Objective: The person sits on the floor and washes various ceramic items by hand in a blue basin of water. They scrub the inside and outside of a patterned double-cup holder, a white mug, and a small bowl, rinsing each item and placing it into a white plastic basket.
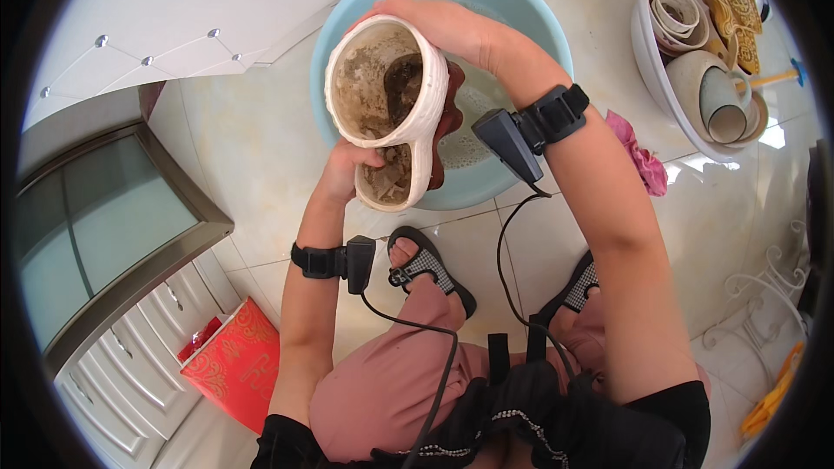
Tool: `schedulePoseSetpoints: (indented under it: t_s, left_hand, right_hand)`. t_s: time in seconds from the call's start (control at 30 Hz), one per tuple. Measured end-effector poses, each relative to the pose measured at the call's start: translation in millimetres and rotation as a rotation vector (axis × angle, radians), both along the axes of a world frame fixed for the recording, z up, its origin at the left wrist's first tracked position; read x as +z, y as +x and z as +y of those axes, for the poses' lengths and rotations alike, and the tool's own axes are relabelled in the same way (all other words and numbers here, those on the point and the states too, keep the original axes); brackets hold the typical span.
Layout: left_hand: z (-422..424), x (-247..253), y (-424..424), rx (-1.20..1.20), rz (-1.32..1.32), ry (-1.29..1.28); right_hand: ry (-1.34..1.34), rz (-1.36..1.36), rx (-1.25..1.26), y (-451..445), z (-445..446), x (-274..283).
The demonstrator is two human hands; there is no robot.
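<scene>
A white textured ceramic planter (438,98) with two openings, one large and one small, is held up over the near left part of a light blue plastic basin (554,32). Dirt coats its inside, and dark residue lies in both hollows. My left hand (352,169) grips the small lower opening, its thumb over the rim. My right hand (407,13) holds the far side of the large rim, its fingers partly hidden. Reddish-brown parts show along the planter's right side. Cloudy water with suds (472,143) fills the basin's bottom.
A white basin (645,58) at the upper right holds stacked pots, a mug (720,101) and gold-patterned pieces. Beside it on the tiles lies a pink cloth (635,153). A glass-topped cabinet (111,208) and a red paper bag (234,365) stand at left, a white metal scrollwork stand (749,312) at right.
</scene>
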State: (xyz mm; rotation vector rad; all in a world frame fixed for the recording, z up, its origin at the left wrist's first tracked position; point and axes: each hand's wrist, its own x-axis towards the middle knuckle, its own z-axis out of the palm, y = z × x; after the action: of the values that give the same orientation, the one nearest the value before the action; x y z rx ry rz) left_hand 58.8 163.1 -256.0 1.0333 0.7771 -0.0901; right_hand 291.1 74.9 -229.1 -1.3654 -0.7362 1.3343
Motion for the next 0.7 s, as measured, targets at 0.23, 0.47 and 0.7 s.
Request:
schedulePoseSetpoints:
  t_s: [0.23, 0.47, 0.7]
  left_hand:
    - [-15.7, 9.8, 28.0, -0.094, 0.060, 0.262]
    - [-20.6, 13.5, 41.1, -0.114, -0.063, 0.287]
    - [-28.0, 28.3, 50.8, -0.199, 0.014, 0.352]
  right_hand:
    - [-0.162, -0.581, 0.146, 12.3, 3.3, 8.9]
    - [-0.104, -1.241, 0.334, -28.5, 9.8, 36.4]
    - [0.096, -1.667, 0.399, -68.0, -12.7, 23.2]
